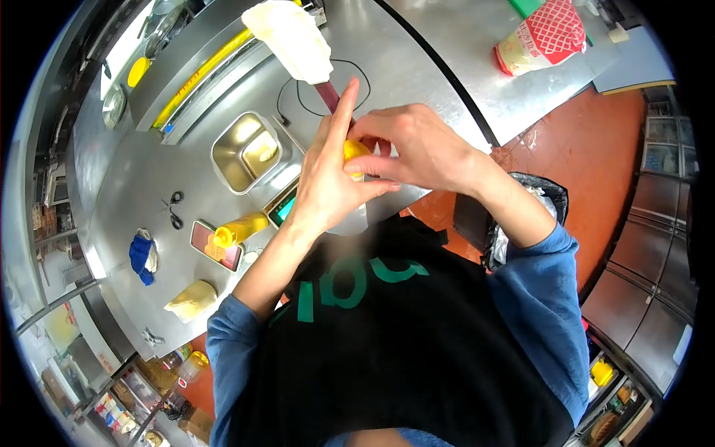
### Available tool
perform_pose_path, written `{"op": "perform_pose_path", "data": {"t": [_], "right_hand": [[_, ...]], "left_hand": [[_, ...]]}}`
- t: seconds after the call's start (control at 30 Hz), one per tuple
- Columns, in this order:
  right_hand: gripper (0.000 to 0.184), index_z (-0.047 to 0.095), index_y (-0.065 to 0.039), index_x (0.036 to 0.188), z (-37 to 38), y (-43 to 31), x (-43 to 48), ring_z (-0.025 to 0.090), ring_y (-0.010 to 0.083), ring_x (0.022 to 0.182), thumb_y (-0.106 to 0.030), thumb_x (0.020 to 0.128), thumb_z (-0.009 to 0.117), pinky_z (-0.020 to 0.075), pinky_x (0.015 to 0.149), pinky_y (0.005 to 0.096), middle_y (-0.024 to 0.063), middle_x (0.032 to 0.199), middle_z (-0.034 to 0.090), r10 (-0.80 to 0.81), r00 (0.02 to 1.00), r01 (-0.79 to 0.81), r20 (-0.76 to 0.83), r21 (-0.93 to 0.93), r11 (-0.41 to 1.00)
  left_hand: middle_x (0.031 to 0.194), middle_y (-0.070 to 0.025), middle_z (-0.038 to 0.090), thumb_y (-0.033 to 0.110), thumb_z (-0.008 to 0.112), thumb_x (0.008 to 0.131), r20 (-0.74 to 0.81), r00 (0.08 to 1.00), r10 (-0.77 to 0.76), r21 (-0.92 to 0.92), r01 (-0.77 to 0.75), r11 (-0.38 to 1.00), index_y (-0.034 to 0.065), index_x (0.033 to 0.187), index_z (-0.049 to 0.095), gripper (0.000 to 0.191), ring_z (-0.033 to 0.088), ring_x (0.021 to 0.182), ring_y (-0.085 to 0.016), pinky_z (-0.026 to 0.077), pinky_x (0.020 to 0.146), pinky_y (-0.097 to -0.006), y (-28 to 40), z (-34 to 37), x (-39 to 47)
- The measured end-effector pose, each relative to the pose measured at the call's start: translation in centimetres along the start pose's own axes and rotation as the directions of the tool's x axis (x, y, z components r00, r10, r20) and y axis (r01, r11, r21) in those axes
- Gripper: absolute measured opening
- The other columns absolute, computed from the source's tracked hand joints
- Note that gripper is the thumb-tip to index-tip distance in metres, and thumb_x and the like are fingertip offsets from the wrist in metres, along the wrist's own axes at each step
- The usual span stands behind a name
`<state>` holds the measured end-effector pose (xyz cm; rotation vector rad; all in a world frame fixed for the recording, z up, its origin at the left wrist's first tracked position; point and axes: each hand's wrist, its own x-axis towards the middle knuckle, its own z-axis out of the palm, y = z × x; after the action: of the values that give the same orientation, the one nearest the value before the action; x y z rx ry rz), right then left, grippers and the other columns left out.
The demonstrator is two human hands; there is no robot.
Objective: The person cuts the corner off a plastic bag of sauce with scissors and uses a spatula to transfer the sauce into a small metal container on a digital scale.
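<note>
My right hand [416, 142] curls its thumb and fingers around a small yellow object [354, 150], perhaps a bottle top. Close against it, my left hand [324, 173] has its index finger straight up and its thumb stretched out to the right. Its other fingers are hidden, so its hold is unclear. A dark red handle [327, 96] runs in behind the hands. It carries a spatula head [290, 42] thickly coated in pale cream; which hand holds it is hidden. Beneath the hands shows part of a translucent container [350, 220].
Left of my hands are a steel pan [223, 167] with cream inside, a lit display [286, 208], a yellow squeeze bottle [251, 226] over a phone [206, 240], scissors [176, 209], a blue-and-white cloth [142, 257] and a pale bag [192, 300]. A red-and-white sauce bag [544, 39] stands far right.
</note>
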<state>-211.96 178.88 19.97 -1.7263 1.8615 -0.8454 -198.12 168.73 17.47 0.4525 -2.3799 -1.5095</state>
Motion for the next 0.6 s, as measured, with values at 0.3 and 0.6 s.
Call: {"op": "perform_pose_path", "data": {"t": [0.3, 0.6], "right_hand": [[0.038, 0.058, -0.004, 0.111, -0.4, -0.1, -0.5, 0.061, 0.0222, 0.068, -0.013, 0.077, 0.072, 0.0493, 0.064, 0.0301, 0.0103, 0.078, 0.062, 0.065, 0.998, -0.066, 0.015, 0.138, 0.988], [0.031, 0.058, 0.000, 0.113, 1.8, 3.5, 0.1, 0.060, 0.0142, 0.094, -0.023, 0.091, 0.059, 0.0488, 0.081, 0.0289, 0.0088, 0.103, 0.064, 0.315, 0.848, 0.008, -0.425, 0.606, 0.796]], "left_hand": [[0.102, -0.0058, 0.060, 0.000, 0.077, 0.057, -0.111, 0.993, 0.036, 0.110, -0.024, 0.994, 0.0103, 0.119, 0.053, 0.067, 0.061, 0.093, -0.021, 0.050, 0.082, -0.0315, -0.4, 0.5, 0.5], [0.099, -0.0096, 0.057, 0.005, 0.077, 0.062, -0.160, 0.972, 0.170, 0.164, -0.144, 0.976, 0.0113, 0.113, 0.054, 0.056, 0.062, 0.087, -0.029, 0.050, 0.075, -0.0374, 0.2, -0.1, 1.5]]}}
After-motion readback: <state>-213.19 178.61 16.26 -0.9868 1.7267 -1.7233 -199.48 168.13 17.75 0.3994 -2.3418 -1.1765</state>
